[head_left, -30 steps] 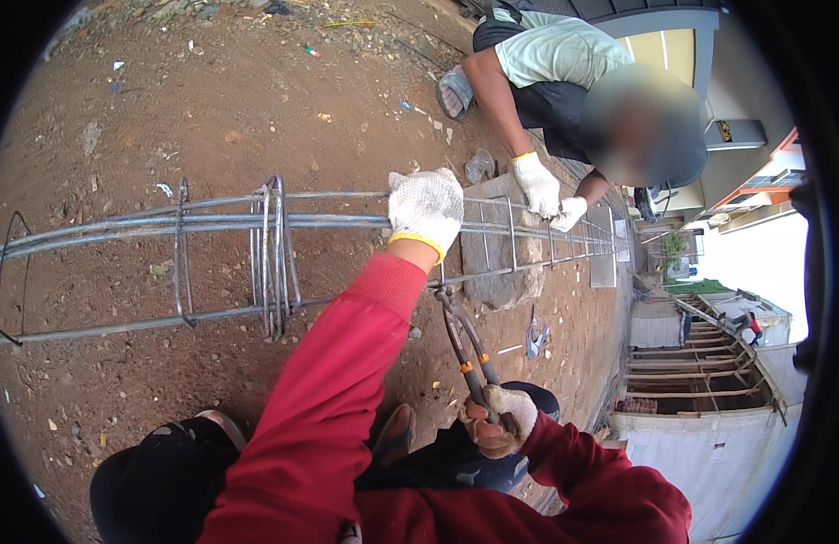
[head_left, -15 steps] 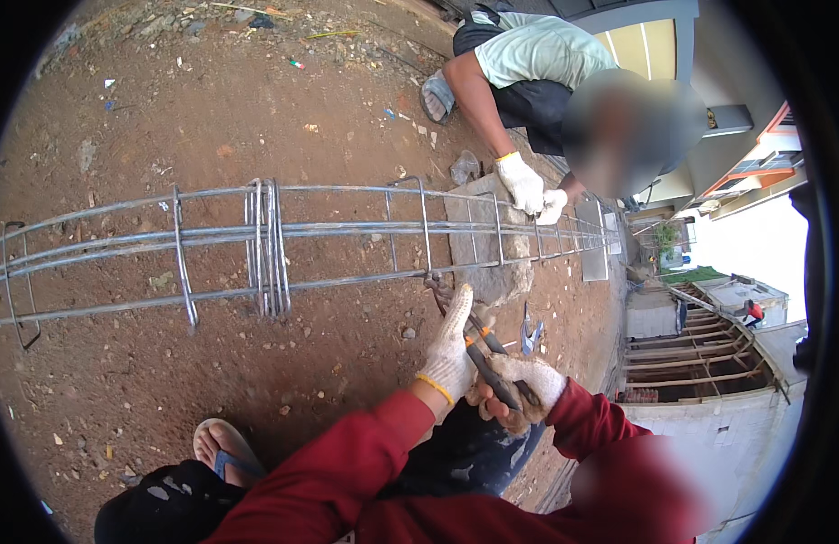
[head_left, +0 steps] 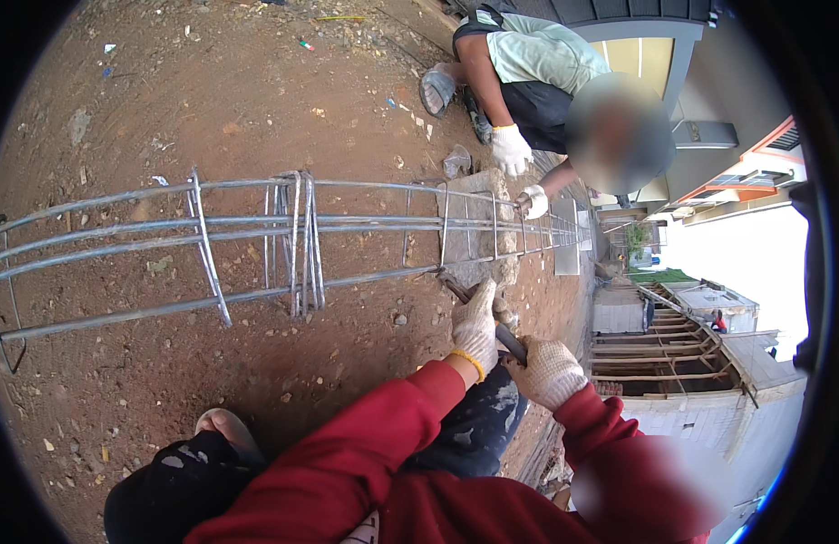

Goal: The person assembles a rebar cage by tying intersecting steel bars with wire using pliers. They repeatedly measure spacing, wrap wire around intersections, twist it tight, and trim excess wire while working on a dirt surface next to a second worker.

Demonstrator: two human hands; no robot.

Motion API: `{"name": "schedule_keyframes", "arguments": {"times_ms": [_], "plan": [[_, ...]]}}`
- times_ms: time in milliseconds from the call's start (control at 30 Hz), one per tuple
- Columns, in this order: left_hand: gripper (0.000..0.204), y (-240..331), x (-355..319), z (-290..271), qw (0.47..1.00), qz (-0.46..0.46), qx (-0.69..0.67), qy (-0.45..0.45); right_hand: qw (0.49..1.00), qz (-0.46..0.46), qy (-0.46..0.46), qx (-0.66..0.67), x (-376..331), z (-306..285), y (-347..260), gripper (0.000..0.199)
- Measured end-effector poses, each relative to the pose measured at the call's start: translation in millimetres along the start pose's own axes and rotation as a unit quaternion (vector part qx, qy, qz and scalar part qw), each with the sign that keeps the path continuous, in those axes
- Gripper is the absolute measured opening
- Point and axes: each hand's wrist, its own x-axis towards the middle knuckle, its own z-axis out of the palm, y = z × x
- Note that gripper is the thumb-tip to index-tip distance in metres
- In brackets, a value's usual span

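While gripping the pincers (head_left: 492, 322) with both gloved hands, left hand (head_left: 476, 325) and right hand (head_left: 546, 370), at the rebar cage (head_left: 256, 236) on the dirt; some rings tied, bunched rings waiting

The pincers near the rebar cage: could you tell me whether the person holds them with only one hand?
No, both gloved hands, left hand and right hand, grip the pincers.

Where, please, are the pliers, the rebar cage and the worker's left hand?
pliers (head_left: 508, 337): head view, on the dark handle between the two gloves.
rebar cage (head_left: 297, 240): head view, on the bunched stirrups mid-cage.
left hand (head_left: 476, 325): head view, on the back of the glove.
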Motion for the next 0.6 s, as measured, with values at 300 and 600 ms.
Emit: {"name": "schedule_keyframes", "arguments": {"times_ms": [300, 600], "plan": [[0.017, 29.7, -12.2, -27.0, 0.969, -0.104, -0.109, -0.194, 0.629, 0.100, -0.444, 0.631, 6.7, 20.1, 23.2, 0.040], [0.018, 16.5, -9.1, 3.6, 0.977, -0.064, -0.165, -0.121, 0.994, -0.005, 0.105, -0.006, -23.3, -5.1, -25.8, 0.058]]}}
